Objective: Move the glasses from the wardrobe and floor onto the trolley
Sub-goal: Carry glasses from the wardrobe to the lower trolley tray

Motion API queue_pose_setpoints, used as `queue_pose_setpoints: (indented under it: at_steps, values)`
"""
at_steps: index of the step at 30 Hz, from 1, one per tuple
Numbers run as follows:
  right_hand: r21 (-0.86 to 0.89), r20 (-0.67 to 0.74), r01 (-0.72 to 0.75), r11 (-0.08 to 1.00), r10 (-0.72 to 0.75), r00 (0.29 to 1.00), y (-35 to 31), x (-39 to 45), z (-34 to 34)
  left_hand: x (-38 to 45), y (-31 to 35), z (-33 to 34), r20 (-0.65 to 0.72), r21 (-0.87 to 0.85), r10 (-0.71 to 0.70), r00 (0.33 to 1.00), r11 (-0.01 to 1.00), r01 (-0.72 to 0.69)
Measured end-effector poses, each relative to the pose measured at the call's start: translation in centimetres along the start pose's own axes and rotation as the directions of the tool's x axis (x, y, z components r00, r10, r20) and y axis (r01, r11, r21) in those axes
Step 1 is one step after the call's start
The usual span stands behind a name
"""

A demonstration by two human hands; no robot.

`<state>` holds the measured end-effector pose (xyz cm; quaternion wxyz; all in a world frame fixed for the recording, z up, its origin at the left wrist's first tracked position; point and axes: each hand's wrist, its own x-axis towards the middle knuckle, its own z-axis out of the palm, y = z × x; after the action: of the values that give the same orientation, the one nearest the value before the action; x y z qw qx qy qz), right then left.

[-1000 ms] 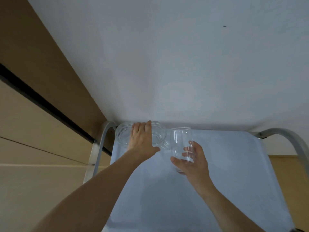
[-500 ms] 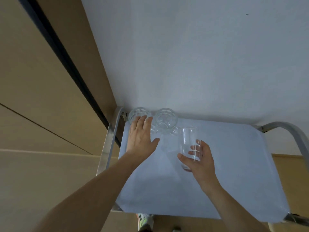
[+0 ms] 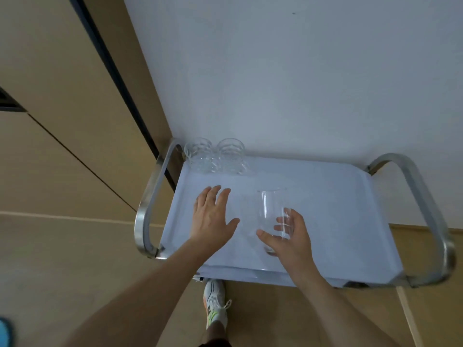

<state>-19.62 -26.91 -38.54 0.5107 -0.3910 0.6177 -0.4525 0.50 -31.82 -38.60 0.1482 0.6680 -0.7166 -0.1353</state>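
Item: tall clear tumbler (image 3: 273,216); plain-walled, upright, standing or nearly standing on the trolley's white top (image 3: 338,221), at about 6 o'clock of the surface, toward the near edge; whether its base is fully down cannot be told through the glass.

Right hand (image 3: 290,234): at the tumbler's lower right; fingers (image 3: 281,225) loosely curved round the lower wall, thumb (image 3: 265,237) along the near side; a light hold, partly spread, not a firm clasp.

Left hand (image 3: 213,216): flat, palm down, fingers straight and spread; holds nothing; lies over the white top at 9 o'clock of the tumbler, apart from it.

Patterned glasses, two: left one (image 3: 199,156), right one (image 3: 230,155); side by side, touching or nearly so, in the far-left corner at 11 o'clock, beside the steel handle (image 3: 150,196).

Other: second steel handle (image 3: 431,211) at 3 o'clock; white wall (image 3: 300,71) behind; tan floor (image 3: 62,259); a sneaker (image 3: 215,306) below the near edge.

Step judged in hand: setting the tumbler down and letting go.

Handling note: confirm the base sits flat before the fingers spread; draw the right hand straight back toward 6 o'clock, so no fingertip drags the wall; tall narrow glass tips easily; it sits close to the near edge, so a nudge toward 12 o'clock, short of the patterned pair, would be safer; keep the left hand clear.
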Motion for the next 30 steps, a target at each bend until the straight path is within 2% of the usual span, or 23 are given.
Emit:
queue_pose_setpoints:
  at_steps: [6, 14, 23, 30]
  values:
    - [-0.003, 0.020, 0.056, 0.998, -0.056, 0.998, 1.5, -5.3, -3.8, -8.0, 3.8, 0.8, 0.011, 0.065, 0.013, 1.000, 0.998, -0.014]
    - [0.045, 0.038, -0.023, 0.999, 0.022, 0.999, 5.9, -10.6, -5.4, -15.9, 4.1, 2.0, 0.098, 0.074, -0.025, 0.995, 0.997, 0.018]
    - [0.014, 0.007, -0.102, 0.995, 0.102, 0.995, 10.7, -13.7, -2.9, -19.3, -0.1, 4.7, 0.168, 0.035, -0.042, 0.985, 0.999, 0.036]
    - [-0.018, 0.024, -0.111, 0.994, 0.112, 0.993, 16.6, -14.9, 1.6, -21.6, -7.8, 9.4, 0.247, 0.011, -0.070, 0.966, 0.997, 0.070]
